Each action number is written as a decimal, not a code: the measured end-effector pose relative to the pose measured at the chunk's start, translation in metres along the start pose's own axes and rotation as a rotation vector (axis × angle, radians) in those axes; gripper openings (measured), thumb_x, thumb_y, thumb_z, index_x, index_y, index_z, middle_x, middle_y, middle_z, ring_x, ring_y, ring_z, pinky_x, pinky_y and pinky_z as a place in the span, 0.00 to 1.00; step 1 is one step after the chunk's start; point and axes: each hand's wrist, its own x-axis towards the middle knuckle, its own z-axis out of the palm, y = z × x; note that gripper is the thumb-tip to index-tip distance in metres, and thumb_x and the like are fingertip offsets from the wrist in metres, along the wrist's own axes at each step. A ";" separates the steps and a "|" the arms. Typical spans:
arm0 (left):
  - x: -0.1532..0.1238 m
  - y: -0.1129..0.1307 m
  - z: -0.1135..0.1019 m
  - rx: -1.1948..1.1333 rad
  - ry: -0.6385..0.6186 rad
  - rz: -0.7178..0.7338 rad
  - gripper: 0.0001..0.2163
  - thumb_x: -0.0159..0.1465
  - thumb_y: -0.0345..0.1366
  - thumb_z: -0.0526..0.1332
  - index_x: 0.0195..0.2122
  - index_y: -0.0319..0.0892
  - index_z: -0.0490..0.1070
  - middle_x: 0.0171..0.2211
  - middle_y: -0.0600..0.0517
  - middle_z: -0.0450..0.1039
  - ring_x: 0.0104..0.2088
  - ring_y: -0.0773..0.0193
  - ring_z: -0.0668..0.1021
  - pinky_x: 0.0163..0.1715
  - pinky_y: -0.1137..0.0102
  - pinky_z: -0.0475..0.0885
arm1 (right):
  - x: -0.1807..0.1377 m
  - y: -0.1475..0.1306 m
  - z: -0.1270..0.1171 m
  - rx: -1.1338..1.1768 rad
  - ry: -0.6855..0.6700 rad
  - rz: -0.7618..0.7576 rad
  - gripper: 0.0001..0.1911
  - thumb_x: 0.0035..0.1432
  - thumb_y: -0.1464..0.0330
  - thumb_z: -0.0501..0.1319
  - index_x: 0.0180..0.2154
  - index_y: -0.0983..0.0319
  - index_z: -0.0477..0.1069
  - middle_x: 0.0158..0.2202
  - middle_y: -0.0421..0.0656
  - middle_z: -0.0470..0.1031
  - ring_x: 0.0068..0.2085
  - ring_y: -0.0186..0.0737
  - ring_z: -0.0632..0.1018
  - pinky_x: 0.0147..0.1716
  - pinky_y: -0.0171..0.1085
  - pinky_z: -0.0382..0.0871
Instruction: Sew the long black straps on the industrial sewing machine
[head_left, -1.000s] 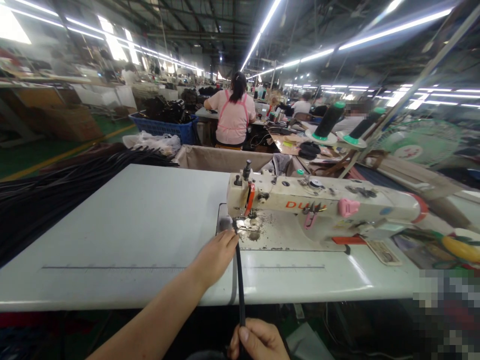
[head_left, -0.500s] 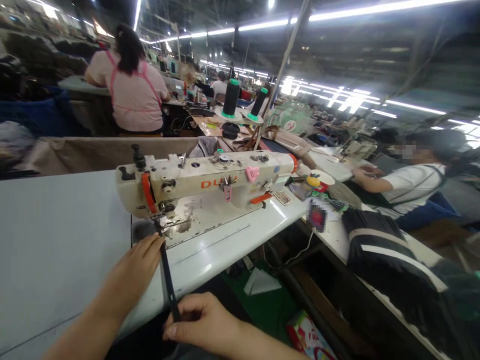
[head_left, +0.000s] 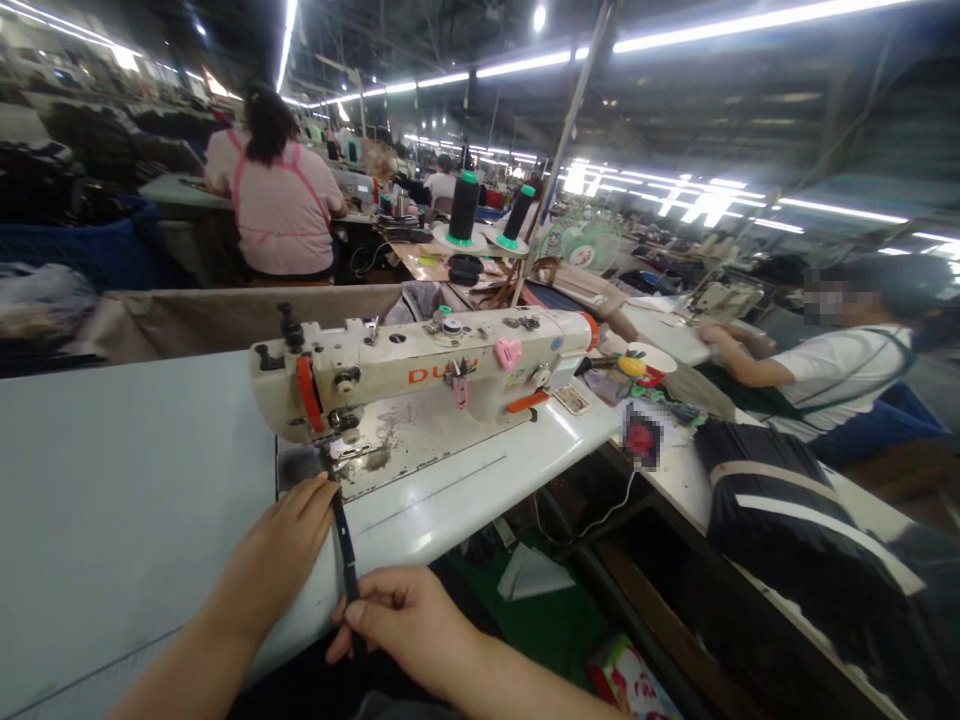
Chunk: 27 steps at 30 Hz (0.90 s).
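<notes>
A narrow black fabric strip [head_left: 344,540] runs from under the presser foot of a cream sewing machine [head_left: 480,365] toward me, over the table's front edge. My left hand [head_left: 289,535] lies on the white table with fingers stretched out flat, their tips at the strip's left edge close to the needle area. Below the edge, my right hand [head_left: 412,620] pinches the strip between thumb and fingers. Small pale marks show along the strip. The needle itself is too small to make out.
Black thread cones [head_left: 463,210] stand behind the machine. Pink-handled snips [head_left: 460,385] hang on its front. To the right, a bundle of dark cloth [head_left: 780,500] lies on a side table. One co-worker [head_left: 840,350] sits at right, another [head_left: 281,200] ahead with their back turned.
My right hand has moved up slightly along the strip, closer to the table edge. The left hand keeps its place beside the strip. The whole view has shifted a little.
</notes>
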 end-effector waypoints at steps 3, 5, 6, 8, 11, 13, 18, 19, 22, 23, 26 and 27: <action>0.005 0.005 -0.004 -0.086 -0.025 -0.111 0.18 0.70 0.24 0.49 0.49 0.37 0.79 0.53 0.39 0.78 0.56 0.46 0.79 0.58 0.53 0.76 | -0.006 0.002 -0.003 -0.052 0.010 0.022 0.29 0.51 0.44 0.73 0.33 0.65 0.82 0.27 0.42 0.82 0.27 0.31 0.72 0.29 0.32 0.60; 0.011 0.008 -0.009 -0.158 -0.023 -0.205 0.16 0.72 0.27 0.50 0.51 0.39 0.77 0.53 0.40 0.78 0.56 0.50 0.79 0.59 0.56 0.77 | -0.009 0.003 -0.006 -0.085 0.009 0.032 0.29 0.52 0.43 0.73 0.33 0.65 0.83 0.27 0.43 0.83 0.28 0.33 0.74 0.30 0.32 0.61; 0.014 0.009 -0.011 -0.180 -0.014 -0.243 0.16 0.73 0.28 0.51 0.53 0.39 0.76 0.53 0.40 0.78 0.55 0.51 0.80 0.58 0.57 0.77 | -0.011 0.004 -0.008 -0.100 0.006 0.038 0.29 0.52 0.43 0.73 0.33 0.64 0.83 0.27 0.43 0.83 0.28 0.34 0.75 0.31 0.32 0.62; 0.019 0.010 -0.014 -0.207 -0.015 -0.295 0.14 0.73 0.29 0.52 0.54 0.40 0.74 0.54 0.41 0.78 0.54 0.53 0.80 0.58 0.58 0.77 | -0.013 0.005 -0.012 -0.128 -0.001 0.049 0.28 0.53 0.43 0.73 0.34 0.64 0.83 0.28 0.44 0.84 0.29 0.35 0.76 0.31 0.32 0.62; 0.022 0.010 -0.016 -0.209 -0.033 -0.329 0.11 0.73 0.29 0.53 0.51 0.40 0.73 0.53 0.42 0.77 0.53 0.54 0.80 0.57 0.59 0.78 | -0.015 0.006 -0.017 -0.153 -0.008 0.064 0.27 0.55 0.44 0.72 0.34 0.63 0.83 0.28 0.44 0.84 0.30 0.35 0.76 0.32 0.33 0.63; 0.023 0.011 -0.017 -0.207 -0.042 -0.333 0.10 0.73 0.29 0.54 0.51 0.40 0.73 0.53 0.41 0.77 0.54 0.54 0.80 0.57 0.58 0.78 | -0.018 0.006 -0.019 -0.150 -0.013 0.072 0.27 0.55 0.44 0.72 0.33 0.62 0.83 0.28 0.44 0.83 0.31 0.37 0.77 0.33 0.33 0.64; 0.022 0.013 -0.017 -0.227 -0.067 -0.342 0.10 0.73 0.28 0.54 0.52 0.41 0.71 0.54 0.42 0.76 0.56 0.53 0.79 0.60 0.56 0.77 | -0.019 0.010 -0.023 -0.186 -0.037 0.058 0.27 0.58 0.44 0.70 0.31 0.62 0.82 0.28 0.44 0.83 0.31 0.38 0.78 0.34 0.34 0.65; 0.023 0.013 -0.017 -0.228 -0.071 -0.344 0.10 0.73 0.28 0.54 0.52 0.40 0.71 0.55 0.41 0.75 0.56 0.52 0.79 0.60 0.55 0.77 | -0.019 0.012 -0.024 -0.201 -0.042 0.048 0.27 0.58 0.43 0.70 0.30 0.62 0.82 0.28 0.44 0.82 0.31 0.38 0.77 0.33 0.34 0.65; 0.024 0.013 -0.019 -0.222 -0.086 -0.347 0.10 0.73 0.28 0.55 0.52 0.39 0.71 0.55 0.40 0.75 0.56 0.52 0.79 0.60 0.55 0.77 | -0.014 0.022 -0.030 -0.235 -0.062 0.026 0.28 0.60 0.43 0.68 0.29 0.63 0.82 0.27 0.45 0.82 0.30 0.39 0.78 0.32 0.34 0.66; 0.025 0.013 -0.019 -0.221 -0.090 -0.349 0.10 0.72 0.27 0.55 0.51 0.39 0.71 0.55 0.40 0.75 0.56 0.52 0.79 0.60 0.55 0.77 | -0.013 0.025 -0.033 -0.246 -0.067 0.017 0.28 0.60 0.43 0.67 0.29 0.63 0.82 0.27 0.46 0.83 0.30 0.39 0.78 0.32 0.34 0.66; 0.026 0.014 -0.021 -0.219 -0.099 -0.343 0.10 0.72 0.26 0.55 0.50 0.40 0.71 0.54 0.41 0.75 0.55 0.52 0.80 0.59 0.56 0.77 | -0.009 0.032 -0.036 -0.292 -0.068 -0.005 0.27 0.56 0.44 0.70 0.28 0.63 0.80 0.25 0.45 0.81 0.28 0.38 0.77 0.31 0.34 0.67; 0.026 0.014 -0.021 -0.221 -0.097 -0.345 0.10 0.71 0.26 0.56 0.50 0.40 0.71 0.54 0.42 0.75 0.55 0.52 0.80 0.59 0.56 0.77 | -0.009 0.033 -0.037 -0.314 -0.063 0.002 0.26 0.54 0.46 0.72 0.28 0.63 0.79 0.24 0.44 0.80 0.27 0.37 0.76 0.31 0.34 0.67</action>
